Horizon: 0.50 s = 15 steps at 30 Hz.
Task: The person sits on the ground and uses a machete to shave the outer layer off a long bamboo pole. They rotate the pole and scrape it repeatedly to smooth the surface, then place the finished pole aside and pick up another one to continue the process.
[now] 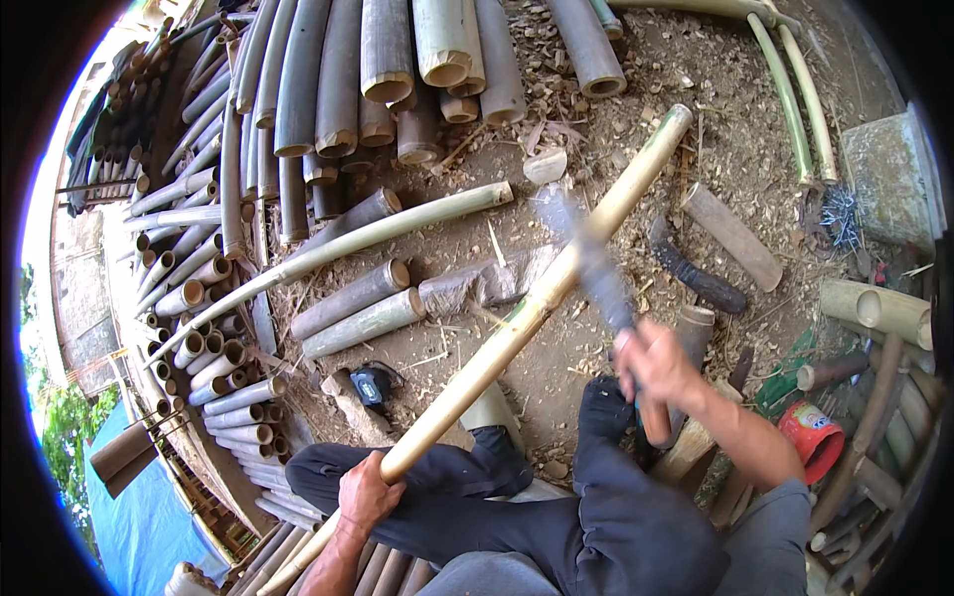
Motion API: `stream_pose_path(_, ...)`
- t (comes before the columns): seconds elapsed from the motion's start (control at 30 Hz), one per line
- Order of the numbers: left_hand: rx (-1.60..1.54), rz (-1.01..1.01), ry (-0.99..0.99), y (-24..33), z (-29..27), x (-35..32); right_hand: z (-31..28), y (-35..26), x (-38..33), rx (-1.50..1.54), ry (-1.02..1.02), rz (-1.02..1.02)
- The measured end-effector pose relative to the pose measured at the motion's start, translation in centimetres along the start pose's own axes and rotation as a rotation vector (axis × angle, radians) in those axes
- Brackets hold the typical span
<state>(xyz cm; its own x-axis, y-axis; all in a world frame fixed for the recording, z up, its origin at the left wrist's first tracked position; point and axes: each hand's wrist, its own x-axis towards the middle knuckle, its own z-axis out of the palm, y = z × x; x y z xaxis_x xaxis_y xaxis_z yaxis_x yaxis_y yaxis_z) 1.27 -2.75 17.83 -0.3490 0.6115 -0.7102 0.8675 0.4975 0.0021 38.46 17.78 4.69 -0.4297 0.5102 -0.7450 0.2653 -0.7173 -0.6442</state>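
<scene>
Bamboo pole [475, 379] slants over the person's left leg [333, 469] and chip-strewn ground [556, 363], left hand [369, 492] grip wrapped around its lower part. Right hand [658, 368] grip curls around a motion-blurred machete [606, 285], crossing the pole's upper half; can't tell if touching. Cut bamboo sections [301, 89] stacked upper left.

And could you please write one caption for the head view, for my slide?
Left hand grips a pole, right hand holds a motion-blurred knife, with stacked bamboo beyond.
</scene>
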Motion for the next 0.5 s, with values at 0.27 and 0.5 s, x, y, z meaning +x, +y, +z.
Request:
stream_pose_path(0.27, -0.289, 0.31, -0.144, 2.6, -2.3, -1.0, -2.1, -2.8, -3.2, -0.795, 0.478, -0.897)
stream_pose_path(0.5, -0.433, 0.298, -0.343, 4.5, 2.6, -1.0, -0.6, 1.9, -6.1, -1.177, 0.497, -0.696)
